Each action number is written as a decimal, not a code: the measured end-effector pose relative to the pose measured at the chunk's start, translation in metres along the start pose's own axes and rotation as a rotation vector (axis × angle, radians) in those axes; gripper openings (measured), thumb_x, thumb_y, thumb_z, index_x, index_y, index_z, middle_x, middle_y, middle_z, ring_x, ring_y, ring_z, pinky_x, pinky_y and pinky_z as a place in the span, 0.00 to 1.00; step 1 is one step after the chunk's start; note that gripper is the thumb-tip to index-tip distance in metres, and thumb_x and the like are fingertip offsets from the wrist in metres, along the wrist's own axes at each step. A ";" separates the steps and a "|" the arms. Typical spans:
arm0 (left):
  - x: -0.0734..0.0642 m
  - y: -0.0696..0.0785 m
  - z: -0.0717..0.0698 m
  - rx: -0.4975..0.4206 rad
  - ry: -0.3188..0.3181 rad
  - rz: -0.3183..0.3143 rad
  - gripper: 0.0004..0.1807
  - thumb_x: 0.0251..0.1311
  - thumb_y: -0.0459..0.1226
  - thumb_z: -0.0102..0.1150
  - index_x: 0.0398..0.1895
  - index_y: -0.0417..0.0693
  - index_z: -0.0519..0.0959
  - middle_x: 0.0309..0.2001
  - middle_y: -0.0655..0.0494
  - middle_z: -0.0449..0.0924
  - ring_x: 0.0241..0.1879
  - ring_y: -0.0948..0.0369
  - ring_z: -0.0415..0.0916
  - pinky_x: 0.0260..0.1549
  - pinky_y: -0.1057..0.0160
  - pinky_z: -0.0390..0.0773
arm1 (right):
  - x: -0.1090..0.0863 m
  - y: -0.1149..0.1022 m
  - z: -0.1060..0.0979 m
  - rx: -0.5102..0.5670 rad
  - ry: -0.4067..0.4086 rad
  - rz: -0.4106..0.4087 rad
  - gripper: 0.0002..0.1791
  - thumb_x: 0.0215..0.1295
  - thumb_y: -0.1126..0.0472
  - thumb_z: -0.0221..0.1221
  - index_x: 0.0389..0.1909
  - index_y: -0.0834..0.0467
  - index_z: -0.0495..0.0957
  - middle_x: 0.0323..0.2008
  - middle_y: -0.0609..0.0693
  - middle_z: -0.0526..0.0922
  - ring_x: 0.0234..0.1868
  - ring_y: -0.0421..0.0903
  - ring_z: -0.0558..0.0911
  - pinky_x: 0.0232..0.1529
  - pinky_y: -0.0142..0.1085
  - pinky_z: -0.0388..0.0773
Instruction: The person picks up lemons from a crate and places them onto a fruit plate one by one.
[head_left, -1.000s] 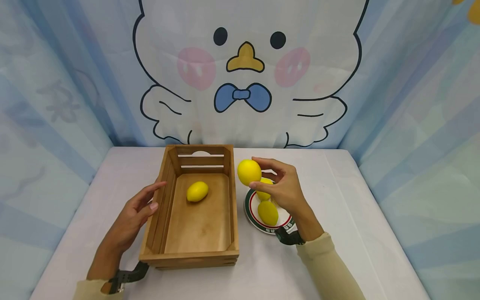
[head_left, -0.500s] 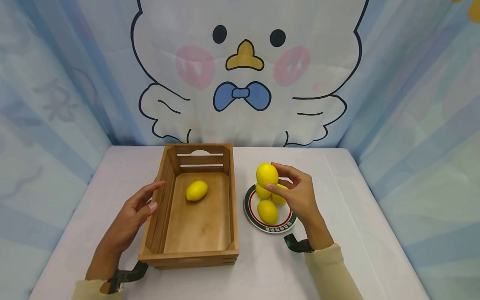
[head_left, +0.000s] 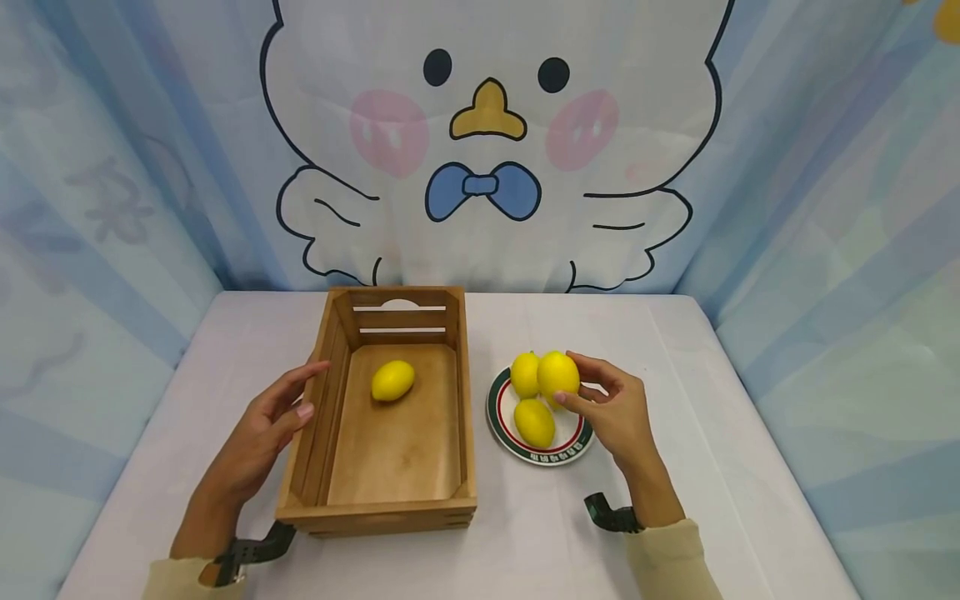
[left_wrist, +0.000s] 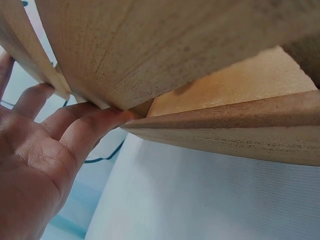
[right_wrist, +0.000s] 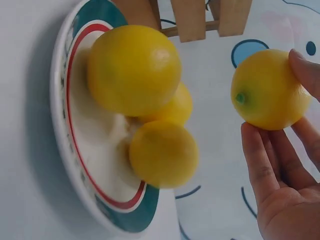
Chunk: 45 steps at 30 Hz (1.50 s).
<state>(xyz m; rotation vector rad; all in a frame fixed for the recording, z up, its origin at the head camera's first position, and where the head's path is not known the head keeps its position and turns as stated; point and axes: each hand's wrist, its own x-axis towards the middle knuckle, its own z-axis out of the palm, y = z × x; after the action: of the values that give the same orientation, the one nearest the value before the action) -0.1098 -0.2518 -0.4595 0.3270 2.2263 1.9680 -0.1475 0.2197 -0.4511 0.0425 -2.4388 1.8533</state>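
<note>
My right hand (head_left: 617, 410) pinches a lemon (head_left: 558, 373) between thumb and fingers over the right side of a plate (head_left: 495, 417) with a green and red rim. In the right wrist view the held lemon (right_wrist: 270, 90) hangs apart from the lemons on the plate. Three lemons lie there: a near one (right_wrist: 134, 70), one partly hidden behind it (right_wrist: 175, 106) and a third (right_wrist: 164, 154). My left hand (head_left: 258, 437) rests its extended fingers against the left wall of a wooden crate (head_left: 377, 510). A single lemon (head_left: 393, 381) lies on the crate's floor.
The crate stands left of the plate on a white-covered table (head_left: 675, 375). Its slatted far end has gaps. A curtain (head_left: 480, 250) with a cartoon bird hangs behind the table, and more curtain (head_left: 840, 250) closes in the sides.
My right hand has moved right and toward me with the lemon, from near the crate's right wall to above the plate's right side. The left hand stays at the crate.
</note>
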 end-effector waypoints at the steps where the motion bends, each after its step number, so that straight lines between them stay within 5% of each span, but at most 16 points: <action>1: 0.000 0.000 0.000 -0.001 0.000 0.000 0.31 0.81 0.34 0.48 0.84 0.53 0.60 0.87 0.43 0.44 0.84 0.31 0.27 0.64 0.10 0.42 | -0.001 0.001 -0.001 -0.011 0.008 0.008 0.31 0.60 0.63 0.77 0.66 0.56 0.82 0.63 0.55 0.84 0.58 0.45 0.82 0.57 0.26 0.83; 11: 0.001 0.002 0.001 -0.009 -0.006 -0.001 0.31 0.82 0.34 0.48 0.84 0.54 0.60 0.88 0.45 0.44 0.85 0.32 0.28 0.65 0.11 0.42 | -0.013 0.013 -0.008 -0.141 0.033 0.095 0.32 0.60 0.64 0.77 0.66 0.55 0.82 0.63 0.55 0.84 0.61 0.50 0.82 0.59 0.25 0.81; 18: 0.002 0.001 0.001 -0.006 -0.010 0.009 0.31 0.82 0.34 0.47 0.84 0.53 0.60 0.88 0.46 0.45 0.85 0.32 0.29 0.65 0.11 0.42 | -0.023 0.019 -0.013 -0.219 0.013 0.144 0.32 0.60 0.63 0.77 0.67 0.55 0.82 0.63 0.55 0.84 0.64 0.54 0.82 0.64 0.38 0.81; 32: -0.002 0.002 0.003 -0.008 0.016 -0.012 0.31 0.81 0.34 0.48 0.84 0.54 0.61 0.87 0.45 0.45 0.85 0.32 0.27 0.63 0.09 0.40 | -0.034 0.040 -0.016 -0.356 -0.048 0.144 0.34 0.57 0.62 0.79 0.66 0.53 0.83 0.63 0.55 0.84 0.61 0.54 0.85 0.61 0.41 0.84; 45: -0.001 0.001 0.003 -0.021 0.007 -0.012 0.31 0.81 0.34 0.48 0.84 0.53 0.60 0.88 0.44 0.43 0.85 0.32 0.27 0.65 0.11 0.40 | -0.033 0.036 -0.001 -0.472 -0.027 0.100 0.34 0.55 0.62 0.80 0.65 0.56 0.84 0.59 0.55 0.87 0.54 0.51 0.86 0.56 0.41 0.87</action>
<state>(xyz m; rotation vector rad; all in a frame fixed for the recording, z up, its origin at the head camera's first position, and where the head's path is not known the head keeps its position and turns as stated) -0.1078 -0.2489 -0.4585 0.3039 2.2044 1.9883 -0.1171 0.2298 -0.4877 -0.0850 -2.8731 1.2642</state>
